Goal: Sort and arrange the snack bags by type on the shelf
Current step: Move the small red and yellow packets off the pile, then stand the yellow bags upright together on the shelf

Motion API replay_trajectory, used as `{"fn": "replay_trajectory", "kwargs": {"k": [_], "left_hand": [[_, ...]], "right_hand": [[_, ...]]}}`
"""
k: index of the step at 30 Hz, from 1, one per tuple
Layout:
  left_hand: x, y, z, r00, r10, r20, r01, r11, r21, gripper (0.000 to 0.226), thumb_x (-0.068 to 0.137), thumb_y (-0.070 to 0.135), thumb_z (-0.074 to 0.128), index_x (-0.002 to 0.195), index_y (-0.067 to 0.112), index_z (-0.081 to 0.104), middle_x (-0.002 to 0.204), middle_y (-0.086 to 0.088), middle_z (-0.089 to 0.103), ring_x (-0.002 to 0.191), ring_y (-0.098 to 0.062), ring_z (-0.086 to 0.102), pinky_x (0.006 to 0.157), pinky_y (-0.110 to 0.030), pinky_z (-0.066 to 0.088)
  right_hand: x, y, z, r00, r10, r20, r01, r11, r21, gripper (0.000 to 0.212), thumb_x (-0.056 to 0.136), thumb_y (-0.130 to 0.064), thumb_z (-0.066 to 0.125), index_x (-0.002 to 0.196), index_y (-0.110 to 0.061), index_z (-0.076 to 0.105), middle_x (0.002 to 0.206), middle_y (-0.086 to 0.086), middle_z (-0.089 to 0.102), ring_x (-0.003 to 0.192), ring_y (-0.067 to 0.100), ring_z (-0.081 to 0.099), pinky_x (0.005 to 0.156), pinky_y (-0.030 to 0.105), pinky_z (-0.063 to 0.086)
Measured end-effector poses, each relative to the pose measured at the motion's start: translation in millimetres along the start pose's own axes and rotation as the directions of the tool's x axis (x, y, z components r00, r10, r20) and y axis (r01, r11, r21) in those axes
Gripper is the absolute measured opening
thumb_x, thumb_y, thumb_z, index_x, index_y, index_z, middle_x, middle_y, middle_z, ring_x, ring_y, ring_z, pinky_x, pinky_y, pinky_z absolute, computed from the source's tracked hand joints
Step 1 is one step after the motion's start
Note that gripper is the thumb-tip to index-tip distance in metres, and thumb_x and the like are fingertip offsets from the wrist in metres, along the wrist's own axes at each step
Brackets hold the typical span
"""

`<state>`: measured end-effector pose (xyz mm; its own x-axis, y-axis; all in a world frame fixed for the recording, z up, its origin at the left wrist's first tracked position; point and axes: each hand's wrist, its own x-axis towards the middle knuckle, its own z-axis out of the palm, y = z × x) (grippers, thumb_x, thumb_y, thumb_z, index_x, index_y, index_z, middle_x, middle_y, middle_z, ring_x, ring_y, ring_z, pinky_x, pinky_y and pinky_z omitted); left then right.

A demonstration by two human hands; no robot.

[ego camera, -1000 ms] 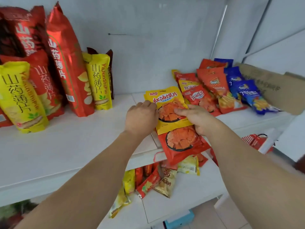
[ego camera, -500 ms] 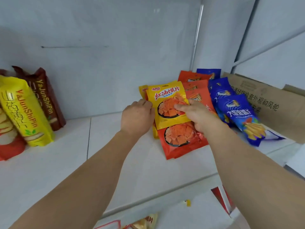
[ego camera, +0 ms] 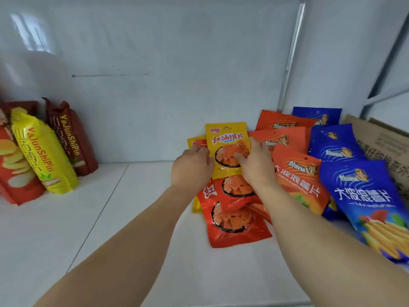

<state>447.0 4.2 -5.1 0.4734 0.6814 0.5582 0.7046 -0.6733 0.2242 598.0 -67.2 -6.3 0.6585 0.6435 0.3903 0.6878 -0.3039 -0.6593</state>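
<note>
two bare hands reach over the flat white shelf (ego camera: 137, 218) to a small pile of snack bags. the left hand (ego camera: 191, 169) holds the left edge of a shiny yellow snack bag with red words (ego camera: 225, 138). its fingers curl round that edge. the right hand (ego camera: 256, 165) grips the same bag on its right side, with the thumb pressed on the picture on the front. this yellow bag stands up at the back of the pile, near the white wall. another yellow bag (ego camera: 195, 141) peeks out just behind it on the left.

two shiny red snack bags with a round picture (ego camera: 234, 224) lie flat in front of the yellow one, one partly on top of the other. just to the right sit orange wavy chip bags (ego camera: 296, 182) in a row that overlaps. next to those are blue wavy chip bags (ego camera: 363, 191), also overlapping. a brown cardboard box (ego camera: 382, 138) leans behind the blue ones.

far over on the left side of the shelf, well apart from the pile, tall bags stand up: a tall yellow chip bag (ego camera: 44, 151), a dark brown tall chip bag (ego camera: 70, 136) behind it, and a red tall chip bag (ego camera: 15, 171) at the edge.
</note>
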Motion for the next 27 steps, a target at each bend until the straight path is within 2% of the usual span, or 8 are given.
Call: {"fn": "replay_trajectory", "kwargs": {"k": [3, 7, 14, 18, 22, 27], "left_hand": [[-2.6, -1.7, 3.0, 0.999, -0.037, 0.038, 0.036, 0.999, 0.026, 0.033, 0.101, 0.035, 0.043, 0.117, 0.017, 0.066, 0.12, -0.001, 0.062, 0.108, -0.025, 0.059, 0.079, -0.035, 0.048], [-7.7, -5.5, 0.4, 0.995, -0.08, 0.066, 0.079, 0.997, 0.025, 0.035, 0.102, 0.037, 0.042, 0.118, 0.017, 0.066, 0.122, 0.0, 0.062, 0.108, -0.024, 0.059, 0.079, -0.036, 0.048], [-18.4, -30.2, -18.0, 0.992, -0.117, 0.042, 0.112, 0.988, 0.111, 0.035, 0.103, 0.035, 0.041, 0.122, 0.018, 0.064, 0.124, 0.001, 0.063, 0.108, -0.022, 0.06, 0.078, -0.033, 0.048], [-29.3, -50.4, -28.6, 0.994, -0.106, 0.04, 0.096, 0.974, 0.204, 0.034, 0.102, 0.035, 0.041, 0.12, 0.019, 0.065, 0.121, 0.002, 0.064, 0.106, -0.022, 0.06, 0.075, -0.032, 0.046], [-47.1, -76.3, -44.4, 0.991, -0.132, 0.02, 0.124, 0.968, 0.219, 0.034, 0.102, 0.035, 0.041, 0.121, 0.019, 0.065, 0.121, 0.003, 0.063, 0.106, -0.023, 0.059, 0.073, -0.031, 0.039], [-72.0, -129.1, -76.3, 0.985, -0.172, -0.003, 0.169, 0.963, 0.212, 0.033, 0.102, 0.033, 0.043, 0.119, 0.018, 0.066, 0.12, 0.001, 0.064, 0.108, -0.024, 0.058, 0.08, -0.035, 0.045]], "right_hand": [[2.5, 0.1, 1.6, 0.994, -0.108, -0.007, 0.106, 0.986, -0.13, 0.045, 0.096, -0.031, 0.061, 0.137, -0.013, 0.055, 0.138, 0.011, 0.051, 0.126, 0.032, 0.048, 0.105, 0.042, 0.039], [2.9, -6.3, 2.8, 0.974, -0.227, -0.008, 0.218, 0.946, -0.239, 0.028, 0.099, -0.03, 0.054, 0.12, -0.016, 0.066, 0.132, 0.003, 0.058, 0.122, 0.029, 0.051, 0.102, 0.043, 0.039], [-7.5, -17.6, 3.1, 0.931, -0.365, -0.004, 0.326, 0.836, -0.442, 0.036, 0.103, -0.033, 0.04, 0.118, -0.017, 0.068, 0.127, 0.002, 0.063, 0.122, 0.026, 0.052, 0.103, 0.04, 0.031], [-18.5, -28.6, 12.4, 0.902, -0.432, 0.01, 0.39, 0.806, -0.445, 0.033, 0.101, -0.031, 0.044, 0.112, -0.015, 0.071, 0.121, 0.003, 0.065, 0.121, 0.027, 0.053, 0.104, 0.04, 0.03], [-36.5, -54.6, 33.7, 0.849, -0.529, -0.019, 0.475, 0.778, -0.411, 0.026, 0.096, -0.027, 0.052, 0.098, -0.013, 0.074, 0.103, 0.004, 0.069, 0.104, 0.029, 0.061, 0.094, 0.041, 0.036], [-66.3, -108.9, 69.7, 0.833, -0.554, 0.009, 0.535, 0.8, -0.273, 0.017, 0.092, -0.022, 0.059, 0.094, -0.012, 0.073, 0.1, 0.006, 0.07, 0.097, 0.034, 0.061, 0.088, 0.043, 0.042]]}}
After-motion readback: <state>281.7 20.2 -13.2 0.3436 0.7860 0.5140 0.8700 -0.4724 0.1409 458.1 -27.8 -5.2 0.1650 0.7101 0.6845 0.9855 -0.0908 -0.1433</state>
